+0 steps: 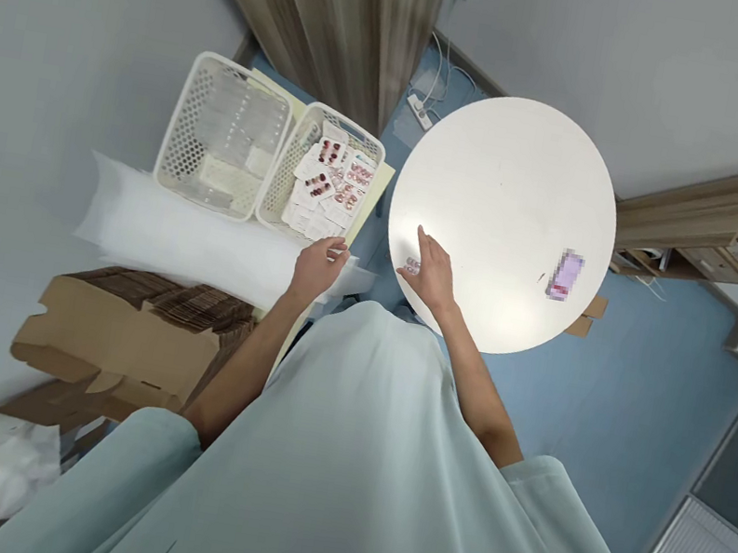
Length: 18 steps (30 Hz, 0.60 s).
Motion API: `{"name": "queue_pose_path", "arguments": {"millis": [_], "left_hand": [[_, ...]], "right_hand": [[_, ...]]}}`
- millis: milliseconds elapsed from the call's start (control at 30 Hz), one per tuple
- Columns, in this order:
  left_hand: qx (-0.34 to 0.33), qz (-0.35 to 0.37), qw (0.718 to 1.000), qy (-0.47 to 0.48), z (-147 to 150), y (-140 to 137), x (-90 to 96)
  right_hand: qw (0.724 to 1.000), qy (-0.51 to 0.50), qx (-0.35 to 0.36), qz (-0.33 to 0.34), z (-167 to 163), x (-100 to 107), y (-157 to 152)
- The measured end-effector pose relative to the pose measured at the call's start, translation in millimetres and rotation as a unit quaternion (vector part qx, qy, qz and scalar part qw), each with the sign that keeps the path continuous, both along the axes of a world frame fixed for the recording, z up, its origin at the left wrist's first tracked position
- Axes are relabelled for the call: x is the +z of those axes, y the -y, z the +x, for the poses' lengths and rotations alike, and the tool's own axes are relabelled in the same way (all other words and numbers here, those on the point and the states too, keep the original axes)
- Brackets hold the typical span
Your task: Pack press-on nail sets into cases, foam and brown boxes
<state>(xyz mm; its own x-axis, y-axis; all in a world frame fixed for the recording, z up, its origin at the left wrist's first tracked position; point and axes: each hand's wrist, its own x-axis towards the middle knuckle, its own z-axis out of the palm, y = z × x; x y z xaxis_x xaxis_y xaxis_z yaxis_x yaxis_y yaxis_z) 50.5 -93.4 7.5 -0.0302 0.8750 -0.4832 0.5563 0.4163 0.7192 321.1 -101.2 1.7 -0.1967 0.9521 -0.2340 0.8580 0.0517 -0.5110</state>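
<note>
My left hand (320,266) hovers by the near edge of a white perforated basket (266,203), its fingers loosely bent with a gap to the thumb and nothing visible in them. Inside that basket lie several white cards (317,185) bearing glossy red and pink pieces that look like press-on nails. Over the left edge of a round white table (511,187), my right hand (432,271) is open, fingers stretched and thumb apart. A small set of pinkish nail-like pieces (411,265) lies on the table beside its thumb, partly in shadow.
Another white basket (178,127) holds clear plastic boxes (240,118). A roll of white wrap (205,240) and brown cardboard boxes (126,330) lie at left. A blurred purple object (566,274) rests on the table's right side. A power strip (419,112) is on the floor.
</note>
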Motion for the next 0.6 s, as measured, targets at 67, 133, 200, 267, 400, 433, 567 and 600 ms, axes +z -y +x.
{"name": "queue_pose_path", "arguments": {"millis": [67, 133, 200, 267, 400, 433, 567, 600], "left_hand": [[0.011, 0.013, 1.000, -0.005, -25, -4, 1.1], [0.020, 0.028, 0.999, -0.018, -54, -9, -0.5], [0.027, 0.043, 0.998, -0.045, -87, -16, -4.5], [0.035, 0.062, 0.993, -0.091, -122, -25, -10.7], [0.033, 0.095, 0.979, -0.178, -182, -54, -26.4], [0.027, 0.093, 0.977, -0.191, -193, -62, -30.2], [-0.010, 0.052, 0.974, -0.222, -217, -94, -41.6], [-0.022, 0.042, 0.974, -0.222, -219, -100, -43.3]], "right_hand": [[1.000, 0.004, 0.005, 0.009, -11, 6, -6], [1.000, 0.008, 0.010, 0.018, -25, 10, -12], [0.999, 0.010, 0.014, 0.030, -40, 15, -17], [0.999, 0.008, 0.020, 0.039, -56, 19, -20], [0.998, 0.007, 0.035, 0.043, -90, 30, -24], [0.998, 0.009, 0.039, 0.040, -97, 33, -24], [0.998, 0.021, 0.056, 0.032, -122, 45, -25], [0.997, 0.023, 0.057, 0.036, -126, 47, -25]]}}
